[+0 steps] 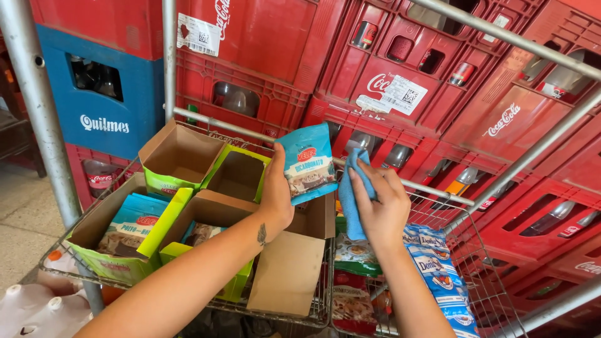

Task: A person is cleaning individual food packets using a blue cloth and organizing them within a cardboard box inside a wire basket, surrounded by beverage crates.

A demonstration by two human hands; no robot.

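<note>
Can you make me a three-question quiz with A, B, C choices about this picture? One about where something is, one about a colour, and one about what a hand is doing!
1. Where are the open cardboard boxes?
A. on the floor
B. in the wire cart
C. on top of the crates

2. What colour is the cloth?
A. blue
B. yellow
C. white

3. What is the left hand doing?
A. hanging empty
B. pushing a crate
C. holding up a small blue packet

Answers: 1 B, the boxes sit inside the cart's wire basket. 2 A, the cloth gripped by the right hand is light blue. 3 C, its fingers are closed on the packet's edge, in front of the red crates.
</note>
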